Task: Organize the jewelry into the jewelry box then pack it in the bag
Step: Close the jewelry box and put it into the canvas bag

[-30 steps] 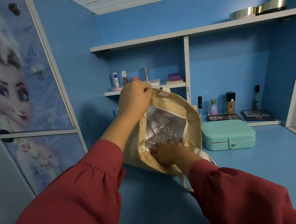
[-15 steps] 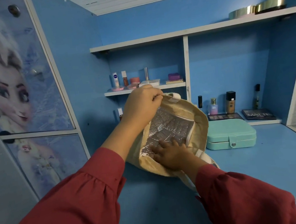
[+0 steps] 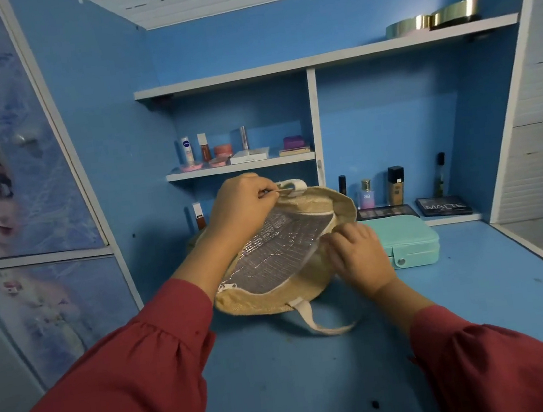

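A beige bag (image 3: 269, 301) with a silver lining (image 3: 270, 258) lay open on the blue desk (image 3: 285, 376), its mouth facing the person. The left hand (image 3: 246, 205) pinched the far rim of the bag near its white handle loop (image 3: 293, 187), holding it up. The right hand (image 3: 359, 256) gripped the rim at the right side, fingers curled over it. The teal jewelry box (image 3: 413, 242) sat closed on the desk just right of the bag, partly behind the right hand. Cosmetics (image 3: 396, 184) stood along the far edge.
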`<state>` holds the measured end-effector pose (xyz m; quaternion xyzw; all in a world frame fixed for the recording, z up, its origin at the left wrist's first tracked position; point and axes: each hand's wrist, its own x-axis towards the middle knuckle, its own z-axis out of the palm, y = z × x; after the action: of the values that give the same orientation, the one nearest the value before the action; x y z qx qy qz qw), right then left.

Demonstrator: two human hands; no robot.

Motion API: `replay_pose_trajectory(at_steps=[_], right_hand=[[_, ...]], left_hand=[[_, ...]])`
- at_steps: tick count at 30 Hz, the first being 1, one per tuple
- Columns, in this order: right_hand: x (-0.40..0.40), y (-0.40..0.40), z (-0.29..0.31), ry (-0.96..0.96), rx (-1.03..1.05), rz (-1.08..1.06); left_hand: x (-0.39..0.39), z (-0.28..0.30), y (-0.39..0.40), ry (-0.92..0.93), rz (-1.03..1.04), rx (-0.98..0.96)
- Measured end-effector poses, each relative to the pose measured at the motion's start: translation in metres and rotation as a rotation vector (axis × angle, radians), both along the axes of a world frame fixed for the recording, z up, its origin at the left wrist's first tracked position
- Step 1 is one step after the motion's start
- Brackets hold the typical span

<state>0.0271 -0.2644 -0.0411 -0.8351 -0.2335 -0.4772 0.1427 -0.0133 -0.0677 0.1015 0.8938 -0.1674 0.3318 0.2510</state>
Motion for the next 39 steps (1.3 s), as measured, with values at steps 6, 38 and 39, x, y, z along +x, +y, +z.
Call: replay_pose_trajectory(at_steps=[6,38,39], right_hand=[[0.006,-0.055,0.011,0.418,0.463,-0.55],[-0.018,-0.077,0.054,0.653,1.866,-0.104],[-0.019,-0.079,0.058,0.63,1.867,-0.073]], left_hand=[[0.004,0.001,-0.008,0.048,0.018,-0.013],[0.012,0.002,-0.01,0.091,0.074,-0.084],[0.013,0.003,-0.009,0.097,0.077,-0.087]])
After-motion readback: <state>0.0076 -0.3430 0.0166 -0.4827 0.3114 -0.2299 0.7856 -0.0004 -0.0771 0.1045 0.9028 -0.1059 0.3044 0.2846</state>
